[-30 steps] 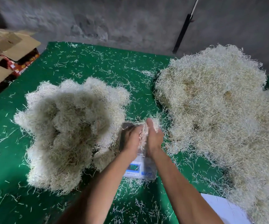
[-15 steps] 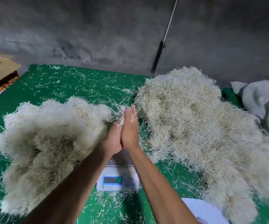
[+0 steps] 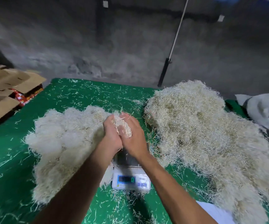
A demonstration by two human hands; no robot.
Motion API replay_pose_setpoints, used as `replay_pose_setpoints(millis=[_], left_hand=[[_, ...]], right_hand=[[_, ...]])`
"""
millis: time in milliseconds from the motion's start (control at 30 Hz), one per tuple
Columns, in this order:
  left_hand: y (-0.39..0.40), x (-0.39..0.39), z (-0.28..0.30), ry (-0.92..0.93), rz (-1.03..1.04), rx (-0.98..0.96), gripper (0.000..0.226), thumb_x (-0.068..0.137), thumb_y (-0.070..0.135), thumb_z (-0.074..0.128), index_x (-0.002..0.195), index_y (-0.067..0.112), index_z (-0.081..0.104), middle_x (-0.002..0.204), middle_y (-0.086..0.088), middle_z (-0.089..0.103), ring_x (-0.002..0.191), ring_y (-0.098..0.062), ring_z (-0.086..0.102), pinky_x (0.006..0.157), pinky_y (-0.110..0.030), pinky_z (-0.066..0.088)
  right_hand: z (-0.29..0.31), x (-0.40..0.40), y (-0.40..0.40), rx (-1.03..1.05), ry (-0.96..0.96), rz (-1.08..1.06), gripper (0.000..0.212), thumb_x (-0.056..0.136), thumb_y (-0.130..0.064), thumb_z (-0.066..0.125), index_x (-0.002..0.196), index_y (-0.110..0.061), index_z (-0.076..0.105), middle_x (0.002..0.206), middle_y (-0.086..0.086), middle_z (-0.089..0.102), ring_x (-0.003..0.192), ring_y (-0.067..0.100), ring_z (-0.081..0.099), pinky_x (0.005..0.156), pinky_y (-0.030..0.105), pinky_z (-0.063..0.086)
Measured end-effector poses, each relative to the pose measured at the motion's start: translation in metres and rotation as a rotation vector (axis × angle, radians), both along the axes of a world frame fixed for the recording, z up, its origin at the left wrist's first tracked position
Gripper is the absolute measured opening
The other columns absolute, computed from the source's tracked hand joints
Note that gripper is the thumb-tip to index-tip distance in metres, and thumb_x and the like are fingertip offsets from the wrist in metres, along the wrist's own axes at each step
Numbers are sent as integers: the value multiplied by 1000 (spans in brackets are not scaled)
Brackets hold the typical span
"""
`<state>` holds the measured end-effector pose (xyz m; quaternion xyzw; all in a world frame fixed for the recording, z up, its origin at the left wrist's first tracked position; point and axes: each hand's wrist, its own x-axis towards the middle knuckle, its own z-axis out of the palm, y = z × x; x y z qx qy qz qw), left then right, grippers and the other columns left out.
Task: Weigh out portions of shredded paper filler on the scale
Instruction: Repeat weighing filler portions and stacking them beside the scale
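Since half a second ago both hands have opened a little and now cup a small tuft of shredded paper (image 3: 123, 126) between them, above the scale (image 3: 131, 177). Left of the scale lies a pale heap (image 3: 62, 143), right of it the bigger heap (image 3: 203, 135). Left hand (image 3: 112, 135) and right hand (image 3: 134, 135) both curl around the tuft.

My hands (image 3: 124, 135) cover much of the scale (image 3: 131, 177), I can't read its blurred display, and right of it the bigger paper heap (image 3: 203, 135) runs off frame.

Rough grey wall (image 3: 130, 46) far; pole (image 3: 172, 50) leaning against it; flattened cartons (image 3: 9, 88) far left; green worktop (image 3: 9, 151) near.
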<state>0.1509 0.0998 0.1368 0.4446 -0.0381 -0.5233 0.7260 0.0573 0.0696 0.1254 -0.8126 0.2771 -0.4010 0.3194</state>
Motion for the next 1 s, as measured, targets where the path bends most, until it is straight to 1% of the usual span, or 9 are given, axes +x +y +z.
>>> replay_pose_setpoints(millis=[100, 233, 333, 467, 533, 667, 800, 900, 1000], left_hand=[[38, 13, -24, -567, -137, 103, 77, 99, 66, 38, 146, 6, 47, 153, -14, 46, 135, -25, 51, 110, -30, 41], [61, 15, -33, -1039, -534, 291, 57, 96, 0, 57, 150, 3, 37, 148, -22, 49, 136, -33, 51, 113, -42, 43], [82, 38, -32, -327, -255, 200, 38, 98, 34, 55, 113, 3, 70, 104, -19, 75, 92, -31, 76, 79, -46, 62], [96, 63, -46, 652, -109, 127, 53, 93, 58, 43, 94, 10, 66, 103, -19, 68, 101, -4, 68, 117, -49, 31], [106, 60, -62, 456, -25, 266, 51, 92, 60, 46, 91, 11, 58, 125, -26, 60, 129, -10, 55, 125, -49, -6], [122, 58, -87, 575, 180, 246, 86, 100, 70, 15, 154, 5, 30, 157, -23, 36, 141, -44, 40, 119, -61, 25], [119, 47, -89, 577, 288, 327, 76, 104, 60, 15, 153, 4, 31, 156, -21, 39, 144, -38, 37, 118, -58, 23], [106, 32, -90, 529, 210, 349, 76, 104, 61, 24, 143, 0, 44, 143, -23, 53, 134, -37, 49, 117, -57, 29], [79, 14, -96, 481, 125, 313, 58, 105, 48, 38, 133, 0, 53, 121, -20, 67, 114, -33, 62, 109, -51, 42]], right_hand=[[-2, 26, 31, -68, -7, 76, 47, 105, -52, 42, 133, -23, 67, 143, -10, 59, 134, 3, 49, 116, 20, 28], [-7, 22, 16, -9, 34, 109, 42, 104, -43, 53, 134, -18, 67, 141, -2, 63, 130, 10, 56, 114, 41, 41], [-41, 19, 39, -53, 84, 232, 46, 105, -49, 49, 136, -18, 60, 137, -4, 58, 128, 5, 53, 110, 25, 41], [-85, 41, 48, 19, 579, 96, 48, 102, -61, 27, 98, -21, 54, 90, -2, 64, 85, 19, 67, 75, 35, 55], [-87, 54, 43, 206, 873, 72, 49, 104, -58, 32, 89, -17, 55, 90, 6, 71, 81, 26, 68, 84, 39, 59], [-80, 90, 51, 518, 640, 113, 92, 97, -78, 18, 154, -8, 31, 150, 15, 50, 135, 32, 52, 110, 43, 40], [-72, 110, 44, 485, 320, 161, 68, 99, -73, 18, 136, -25, 49, 134, -3, 57, 104, 5, 58, 84, 14, 40], [-93, 88, 29, 568, 401, 117, 48, 105, -58, 39, 134, -26, 56, 128, -5, 61, 112, 16, 60, 101, 36, 50], [-117, 44, 7, 571, 388, 5, 28, 105, -35, 51, 85, -30, 71, 84, -10, 73, 81, 15, 67, 75, 24, 56]])
